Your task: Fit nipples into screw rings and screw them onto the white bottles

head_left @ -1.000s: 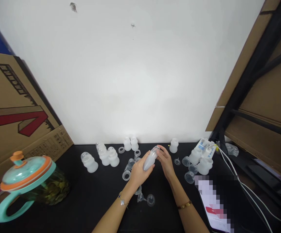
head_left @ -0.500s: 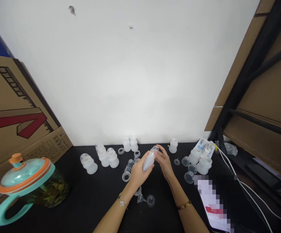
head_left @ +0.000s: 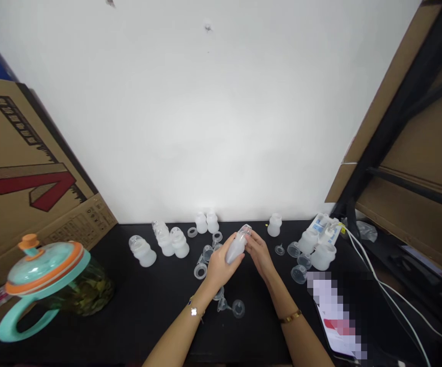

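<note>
A milky white baby bottle [head_left: 236, 250] with a clear dome cap [head_left: 245, 229] is tilted up and to the right between my hands. My left hand [head_left: 221, 266] wraps round its body from the left. At the cap end, the bent fingers of my right hand [head_left: 258, 251] grip from the right, partly hiding the join. Beyond my left wrist lie white collar rings [head_left: 200, 271] and clear silicone nipples [head_left: 238, 308]. Several capped bottles [head_left: 143, 251] stand to the left, while two uncapped bottles [head_left: 206, 223] and another open bottle [head_left: 275, 225] are by the wall.
On the right are open bottles [head_left: 322, 256], clear caps [head_left: 299, 274] and a white power strip [head_left: 328, 229] with white cables [head_left: 373, 275]. A phone [head_left: 335, 321] lies nearer. A lidded teapot [head_left: 58, 285] and a cardboard box [head_left: 25, 163] occupy the left side.
The whole view has shifted slightly, so things on the table appear a little higher and further right. My hands keep nearly the same hold on the bottle and its cap end.
</note>
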Motion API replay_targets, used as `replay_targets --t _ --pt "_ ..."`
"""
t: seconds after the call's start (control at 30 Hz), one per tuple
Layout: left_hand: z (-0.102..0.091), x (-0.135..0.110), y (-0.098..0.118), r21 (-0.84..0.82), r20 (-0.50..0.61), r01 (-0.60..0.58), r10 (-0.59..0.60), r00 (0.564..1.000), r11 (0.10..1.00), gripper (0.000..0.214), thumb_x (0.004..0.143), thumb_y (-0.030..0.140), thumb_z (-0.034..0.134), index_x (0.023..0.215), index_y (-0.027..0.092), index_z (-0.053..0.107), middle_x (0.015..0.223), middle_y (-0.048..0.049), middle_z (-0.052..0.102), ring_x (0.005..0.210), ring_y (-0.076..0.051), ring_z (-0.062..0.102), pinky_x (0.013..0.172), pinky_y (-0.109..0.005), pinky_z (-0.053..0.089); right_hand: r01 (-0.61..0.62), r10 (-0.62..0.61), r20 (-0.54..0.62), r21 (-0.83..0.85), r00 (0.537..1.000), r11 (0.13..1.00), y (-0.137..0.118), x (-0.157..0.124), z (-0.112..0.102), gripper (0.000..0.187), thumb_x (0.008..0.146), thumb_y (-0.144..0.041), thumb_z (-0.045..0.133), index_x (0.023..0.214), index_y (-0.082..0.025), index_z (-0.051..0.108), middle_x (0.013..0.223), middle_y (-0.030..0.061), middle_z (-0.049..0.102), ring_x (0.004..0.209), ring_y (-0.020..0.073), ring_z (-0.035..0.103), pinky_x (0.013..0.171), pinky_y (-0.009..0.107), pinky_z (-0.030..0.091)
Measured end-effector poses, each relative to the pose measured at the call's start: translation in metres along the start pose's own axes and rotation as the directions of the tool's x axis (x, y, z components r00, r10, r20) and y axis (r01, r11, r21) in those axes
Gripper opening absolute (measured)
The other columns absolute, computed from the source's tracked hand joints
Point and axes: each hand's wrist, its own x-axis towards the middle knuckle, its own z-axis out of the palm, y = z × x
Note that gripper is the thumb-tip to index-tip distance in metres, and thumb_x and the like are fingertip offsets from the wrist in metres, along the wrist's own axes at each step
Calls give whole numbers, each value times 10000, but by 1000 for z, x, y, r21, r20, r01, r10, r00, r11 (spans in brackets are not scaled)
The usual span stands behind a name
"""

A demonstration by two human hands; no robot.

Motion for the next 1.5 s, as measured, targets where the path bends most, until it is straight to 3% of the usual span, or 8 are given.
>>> replay_targets --t 0.53,0.97,1.2,1.5 --pt "-2 1 3 -71 0 30 -30 1000 997 592 857 334 657 1421 242 500 1306 -70 675 1069 -237 702 910 -338 560 -49 48 13 77 999 996 -1 -1 3 477 722 -462 833 1135 -243 736 1113 69 750 999 255 687 881 370 505" --pt "-1 0 2 -48 6 -11 11 1000 999 632 873 310 635 1473 250 445 1436 -72 575 1192 -251 646 1018 -362 509 -39 36 35 94 999 995 2 0 3 468 757 -459 812 1160 -237 726 1100 74 751 996 248 682 877 366 497" --pt "-2 -1 3 -86 -5 1 -1 1000 996 616 874 305 649 1460 248 468 1373 -76 629 1091 -243 695 930 -341 557 -22 19 40 83 999 996 1 -1 4 452 759 -453 813 1150 -242 730 1100 75 751 1006 258 681 876 373 500" --pt "-2 0 1 -94 -7 -13 13 1000 995 602 872 323 652 1444 231 487 1375 -82 628 1144 -248 675 955 -337 546 -17 14 43 71 999 997 0 -4 4 434 776 -452 796 1151 -246 727 1121 72 744 1009 259 677 876 372 498"
